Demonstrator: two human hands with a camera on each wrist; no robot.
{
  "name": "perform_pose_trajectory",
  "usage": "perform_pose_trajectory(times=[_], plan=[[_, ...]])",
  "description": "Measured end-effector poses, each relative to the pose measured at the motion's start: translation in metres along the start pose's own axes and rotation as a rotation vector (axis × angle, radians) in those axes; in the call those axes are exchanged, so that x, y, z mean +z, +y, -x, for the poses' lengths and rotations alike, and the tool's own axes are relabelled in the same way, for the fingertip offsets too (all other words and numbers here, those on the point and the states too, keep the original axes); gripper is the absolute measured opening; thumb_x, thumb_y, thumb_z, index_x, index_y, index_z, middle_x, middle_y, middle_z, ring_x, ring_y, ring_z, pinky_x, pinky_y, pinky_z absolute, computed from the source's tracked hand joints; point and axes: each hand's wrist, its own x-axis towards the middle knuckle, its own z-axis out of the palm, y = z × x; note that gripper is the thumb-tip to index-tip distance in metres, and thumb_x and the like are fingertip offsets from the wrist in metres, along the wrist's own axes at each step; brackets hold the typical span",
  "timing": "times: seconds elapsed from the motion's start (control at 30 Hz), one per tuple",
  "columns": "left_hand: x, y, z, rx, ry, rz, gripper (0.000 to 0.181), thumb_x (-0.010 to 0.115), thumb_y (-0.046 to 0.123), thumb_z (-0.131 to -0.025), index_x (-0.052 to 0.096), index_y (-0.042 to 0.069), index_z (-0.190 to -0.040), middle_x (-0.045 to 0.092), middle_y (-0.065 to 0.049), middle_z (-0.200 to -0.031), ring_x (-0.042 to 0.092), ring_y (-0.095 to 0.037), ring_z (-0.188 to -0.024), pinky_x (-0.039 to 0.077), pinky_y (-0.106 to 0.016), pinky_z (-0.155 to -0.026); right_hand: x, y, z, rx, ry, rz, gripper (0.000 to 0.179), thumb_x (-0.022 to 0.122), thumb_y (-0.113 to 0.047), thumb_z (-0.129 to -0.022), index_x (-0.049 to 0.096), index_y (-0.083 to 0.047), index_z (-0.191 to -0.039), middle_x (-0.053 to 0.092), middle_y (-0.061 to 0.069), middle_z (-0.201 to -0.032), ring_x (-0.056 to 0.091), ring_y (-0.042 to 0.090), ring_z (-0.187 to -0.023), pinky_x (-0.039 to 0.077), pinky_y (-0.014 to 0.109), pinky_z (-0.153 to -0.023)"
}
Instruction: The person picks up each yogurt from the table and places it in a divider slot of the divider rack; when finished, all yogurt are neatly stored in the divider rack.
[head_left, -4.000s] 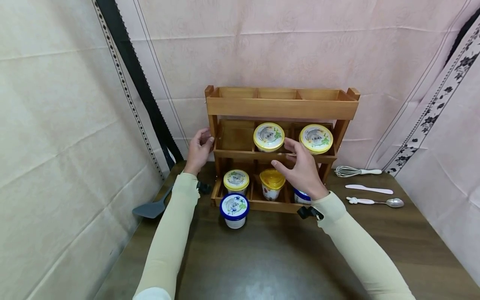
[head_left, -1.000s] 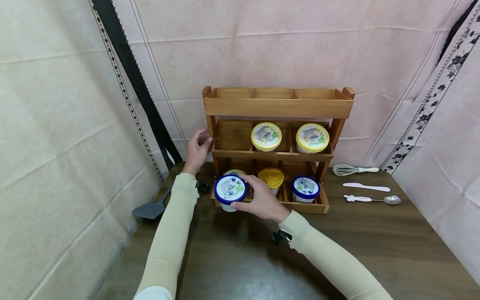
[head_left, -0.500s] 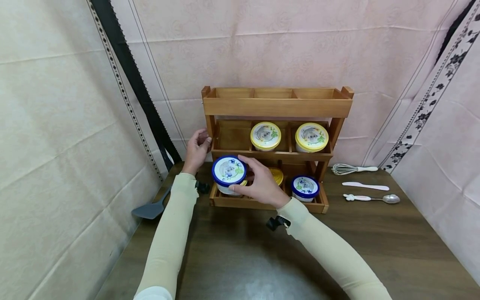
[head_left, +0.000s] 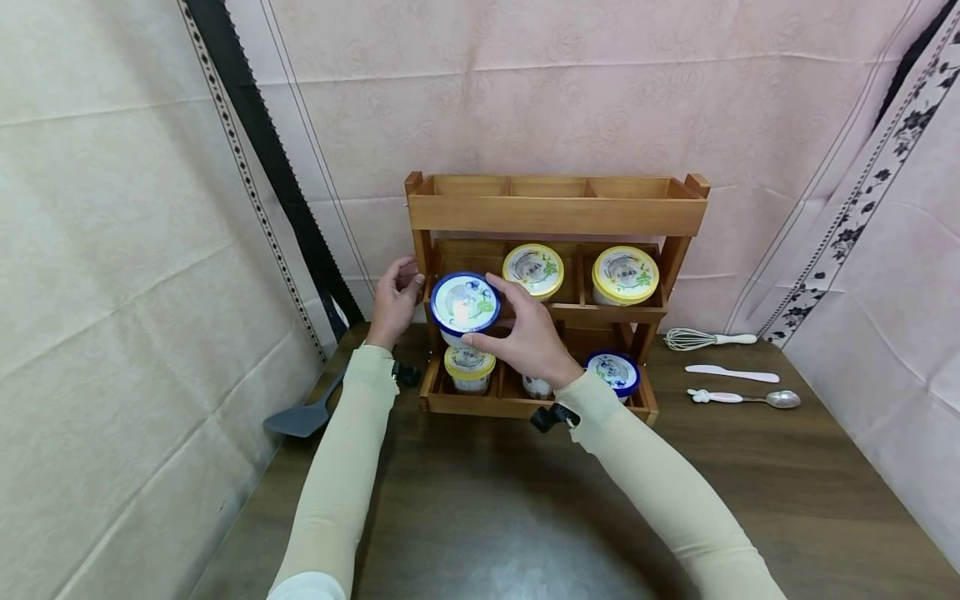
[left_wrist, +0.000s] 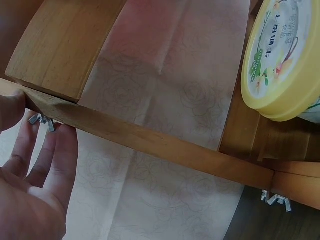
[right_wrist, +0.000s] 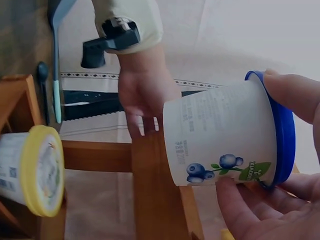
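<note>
My right hand (head_left: pixel 528 337) grips a white tub with a blue lid (head_left: pixel 465 304), pictured with blueberries, in front of the middle tier's left compartment. In the right wrist view the thumb and fingers hold this blue-lidded tub (right_wrist: pixel 225 135) near its lid. My left hand (head_left: pixel 393 304) holds the left side of the wooden rack (head_left: pixel 558 217). Thumb and fingers lie on either side of its side rail (left_wrist: pixel 145 140), beside a wing nut. Below the held tub, a yellow-lidded tub (head_left: pixel 470 368) stands in the bottom left compartment.
Two yellow-lidded tubs (head_left: pixel 533 268) (head_left: pixel 626 275) sit in the middle tier. A partly hidden tub (head_left: pixel 536 387) and another blue-lidded tub (head_left: pixel 613 372) occupy the bottom tier. At right lie a whisk (head_left: pixel 708 339), a white knife (head_left: pixel 731 372) and a spoon (head_left: pixel 742 398); a grey spatula (head_left: pixel 300 419) lies at left.
My right hand has taken the blue-lidded tub from in front of the rack's bottom tier and raised it to the middle tier. The left hand has stayed on the rack's side.
</note>
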Motion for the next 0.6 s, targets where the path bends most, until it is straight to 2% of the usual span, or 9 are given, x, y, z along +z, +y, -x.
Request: perform_pose_trajectory(times=[0.13,0.33,0.6], plan=[[0.000,0.000,0.000,-0.002,0.001,0.005,0.037,0.062,0.021,-0.109,0.059,0.019,-0.146,0.063,-0.011,-0.139,0.060,-0.027,-0.123,0.056,-0.046,-0.103,-0.002,-0.002,-0.009,-0.020,0.041,0.017,0.099,0.091,-0.042,-0.084,0.038,-0.019,-0.164,0.049,0.006,-0.158,0.058,0.023,-0.135,0.060,0.037,-0.102],[-0.001,-0.001,0.002,-0.016,-0.002,0.015,0.038,0.061,0.021,-0.109,0.059,0.021,-0.147,0.062,-0.011,-0.139,0.058,-0.026,-0.123,0.056,-0.046,-0.104,-0.002,-0.001,-0.023,-0.029,0.089,0.055,0.100,0.091,-0.045,-0.084,0.037,-0.020,-0.164,0.046,0.006,-0.160,0.052,0.022,-0.142,0.057,0.037,-0.107],[0.000,0.001,0.000,-0.012,0.004,0.028,0.036,0.061,0.020,-0.109,0.060,0.021,-0.145,0.063,-0.009,-0.136,0.060,-0.024,-0.119,0.059,-0.045,-0.100,0.005,0.005,-0.037,-0.035,0.133,0.013,0.098,0.090,-0.037,-0.086,0.034,-0.020,-0.165,0.046,0.006,-0.158,0.053,0.021,-0.141,0.054,0.031,-0.110]])
